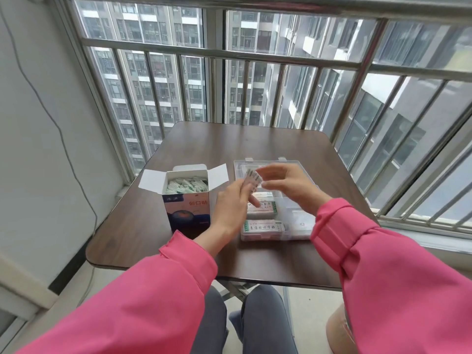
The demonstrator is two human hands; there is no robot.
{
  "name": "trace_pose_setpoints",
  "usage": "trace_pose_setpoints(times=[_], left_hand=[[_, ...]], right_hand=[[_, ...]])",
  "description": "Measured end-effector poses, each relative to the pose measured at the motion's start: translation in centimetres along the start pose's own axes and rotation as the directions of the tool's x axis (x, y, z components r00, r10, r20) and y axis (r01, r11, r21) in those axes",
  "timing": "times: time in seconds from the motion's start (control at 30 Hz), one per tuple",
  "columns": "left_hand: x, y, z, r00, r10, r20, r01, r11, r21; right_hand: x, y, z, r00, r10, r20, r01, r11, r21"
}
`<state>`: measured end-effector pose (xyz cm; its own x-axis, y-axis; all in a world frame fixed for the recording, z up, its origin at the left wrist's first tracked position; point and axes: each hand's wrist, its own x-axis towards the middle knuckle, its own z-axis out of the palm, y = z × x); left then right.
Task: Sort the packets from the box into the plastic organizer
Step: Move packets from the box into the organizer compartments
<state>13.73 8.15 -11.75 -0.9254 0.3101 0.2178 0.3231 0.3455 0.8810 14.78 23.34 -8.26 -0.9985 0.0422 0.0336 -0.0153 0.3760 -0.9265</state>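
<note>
Left hand (231, 203): pinches packets (252, 180) above organizer (301, 218)
Right hand (286, 183): fingers relaxed, beside packets, holding nothing
Box (187, 200): left on surface (143, 226), still full
Tip: square the packets, lower flat into a free compartment

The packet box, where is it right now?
In the head view the open packet box stands on the table's left part, just left of the left hand and the plastic organizer.

Head-worn view, forward and down, close over table (158, 226)
</note>
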Motion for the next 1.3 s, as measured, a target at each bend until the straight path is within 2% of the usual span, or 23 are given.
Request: trace_pose_setpoints(times=[0.03,0.1,0.2,0.3,0.53,0.73,0.9,1.07,1.3], left_hand=[[-0.1,0.0,0.0,0.999,-0.004,0.037,0.005,1.0,-0.01],[-0.2,0.2,0.1,0.995,-0.006,0.101,0.011,0.999,-0.051],[-0.2,1.0,0.5,0.988,-0.024,0.15,0.034,0.997,-0.065],[0.0,1.4,0.4,0.993,-0.058,0.106,0.067,0.995,-0.08],[2.2,1.4,0.1,0.997,-0.07,-0.011,0.07,0.995,0.072],[2.9,1.0,1.0,0.987,-0.152,-0.043,0.158,0.963,0.217],[3.8,1.0,0.5,0.992,-0.123,0.003,0.11,0.896,0.429],[4.2,0.4,0.7,0.987,-0.149,0.056,0.085,0.789,0.609],[4.0,0.3,0.9,0.986,-0.148,0.077,0.035,0.632,0.774]], right_hand=[[-0.5,-0.1,-0.3,0.999,0.004,0.05,-0.011,0.99,0.139],[-1.1,-0.2,-0.4,0.996,0.01,0.092,-0.027,0.981,0.19],[-1.6,-0.4,-0.4,0.999,0.006,-0.039,0.001,0.985,0.17],[-1.8,-0.8,-0.7,0.991,0.003,-0.133,0.012,0.994,0.111],[-0.8,0.1,-1.0,0.98,0.064,-0.19,-0.066,0.998,-0.003],[0.6,0.9,-1.2,0.973,0.072,-0.217,-0.125,0.963,-0.237],[2.0,1.7,-0.5,0.987,0.095,-0.129,-0.149,0.837,-0.526],[2.5,2.1,0.1,0.986,0.112,-0.128,-0.168,0.748,-0.642],[2.7,2.3,0.5,0.988,0.116,-0.106,-0.157,0.674,-0.722]])
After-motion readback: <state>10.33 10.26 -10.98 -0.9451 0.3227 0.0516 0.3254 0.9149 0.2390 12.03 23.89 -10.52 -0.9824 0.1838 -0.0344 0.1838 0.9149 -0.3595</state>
